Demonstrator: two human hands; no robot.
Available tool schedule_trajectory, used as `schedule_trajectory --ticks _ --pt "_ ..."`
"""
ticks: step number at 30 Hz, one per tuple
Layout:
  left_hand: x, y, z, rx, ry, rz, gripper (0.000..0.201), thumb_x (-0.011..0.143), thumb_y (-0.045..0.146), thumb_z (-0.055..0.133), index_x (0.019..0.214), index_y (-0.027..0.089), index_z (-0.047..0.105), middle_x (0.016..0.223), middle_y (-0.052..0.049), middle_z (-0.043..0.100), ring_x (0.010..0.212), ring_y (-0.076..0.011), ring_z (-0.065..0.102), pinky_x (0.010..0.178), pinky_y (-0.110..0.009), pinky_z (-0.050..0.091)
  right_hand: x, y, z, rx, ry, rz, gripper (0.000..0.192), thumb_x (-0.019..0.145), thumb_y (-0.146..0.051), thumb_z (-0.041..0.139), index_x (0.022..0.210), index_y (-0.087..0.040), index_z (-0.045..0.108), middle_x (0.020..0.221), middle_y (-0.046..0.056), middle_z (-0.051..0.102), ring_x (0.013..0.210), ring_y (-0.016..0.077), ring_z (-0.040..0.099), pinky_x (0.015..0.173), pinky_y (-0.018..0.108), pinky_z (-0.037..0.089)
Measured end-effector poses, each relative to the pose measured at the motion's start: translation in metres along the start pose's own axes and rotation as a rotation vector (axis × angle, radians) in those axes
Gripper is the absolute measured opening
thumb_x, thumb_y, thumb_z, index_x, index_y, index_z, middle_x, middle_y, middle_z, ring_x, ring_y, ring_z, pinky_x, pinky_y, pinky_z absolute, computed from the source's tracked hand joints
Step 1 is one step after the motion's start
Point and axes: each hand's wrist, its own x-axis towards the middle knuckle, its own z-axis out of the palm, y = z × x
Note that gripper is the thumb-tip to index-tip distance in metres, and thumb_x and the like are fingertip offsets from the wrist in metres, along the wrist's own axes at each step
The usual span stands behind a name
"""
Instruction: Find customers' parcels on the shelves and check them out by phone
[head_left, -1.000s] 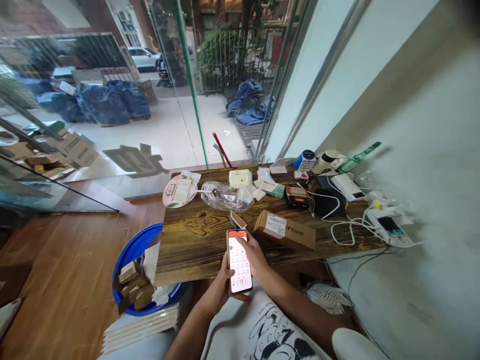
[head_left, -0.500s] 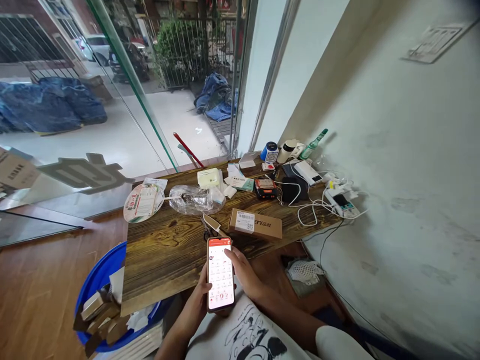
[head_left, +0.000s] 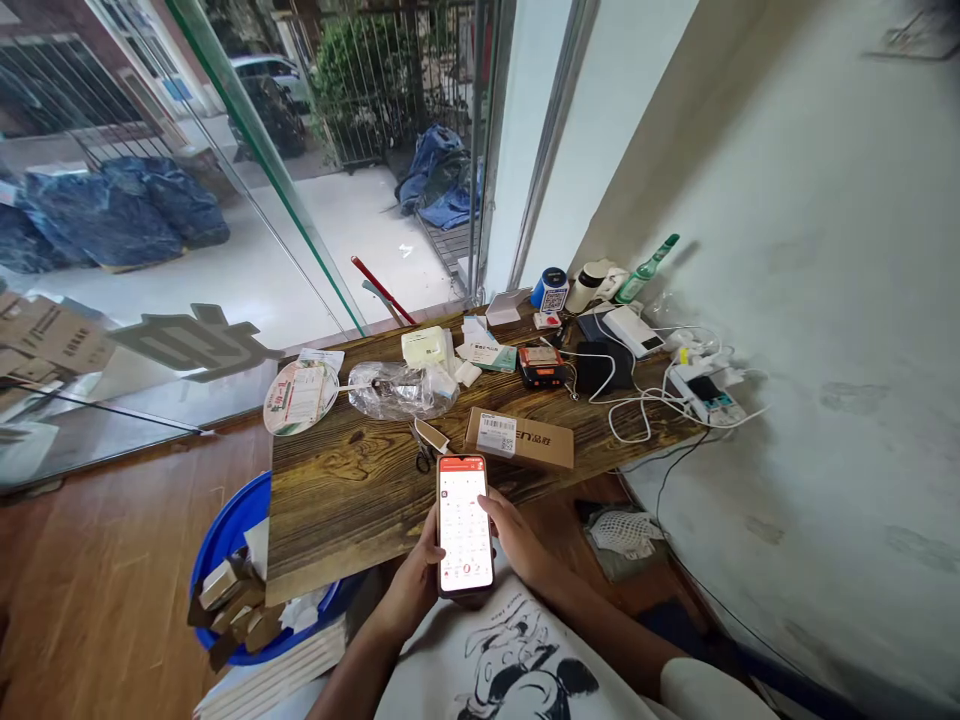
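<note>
A slim, flat smartphone (head_left: 465,524) with a glossy lit screen, red bar on top and white rows of small icons below, stands tilted over the near edge of the worktop (head_left: 352,490), a dark plank with bold, swirling wood grain. The left hand (head_left: 417,577) is curled around the phone's lower left edge, gripping it from behind. The right hand (head_left: 517,535) sits at the phone's right side, fingers loosely bent, thumb touching the screen. Just beyond the phone lie a long brown cardboard box (head_left: 519,439) with a white barcode label, a crinkled clear plastic bag (head_left: 397,389) and a round printed paper fan (head_left: 300,397).
</note>
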Motion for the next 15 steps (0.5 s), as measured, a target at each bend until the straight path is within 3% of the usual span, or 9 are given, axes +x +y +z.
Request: schedule_trajectory --ticks 3,9,15 --pt "0.0 0.001 0.002 -0.056 -0.03 0.003 0.089 0.061 0.017 0.046 0.145 0.032 0.02 0.139 -0.002 0.045 0.116 -0.0277 0.046 0.084 -0.035 0.046 -0.006 -0.005 0.0 -0.028 -0.022 -0.013 0.044 0.069 -0.058 0.063 0.089 -0.019 0.063 0.081 0.004 0.07 0.073 0.021 0.062 0.057 0.029 0.041" --pt "-0.003 0.007 0.012 0.145 -0.057 -0.08 0.094 0.061 0.012 0.046 0.146 0.037 0.014 0.144 -0.003 0.039 0.106 -0.0279 0.051 0.07 -0.033 0.05 0.007 -0.014 0.009 0.064 0.159 -0.102 0.041 0.065 -0.056 0.07 0.081 -0.02 0.058 0.071 0.0 0.065 0.068 0.0182 0.058 0.063 0.029 0.043" --pt "-0.007 0.002 0.016 0.03 -0.091 -0.046 0.094 0.062 0.014 0.046 0.146 0.037 0.012 0.142 -0.003 0.042 0.109 -0.028 0.051 0.079 -0.038 0.05 0.0 -0.012 0.006 0.046 0.139 -0.067 0.052 0.064 -0.067 0.061 0.087 -0.02 0.062 0.081 0.004 0.069 0.079 0.0238 0.061 0.073 0.035 0.046"
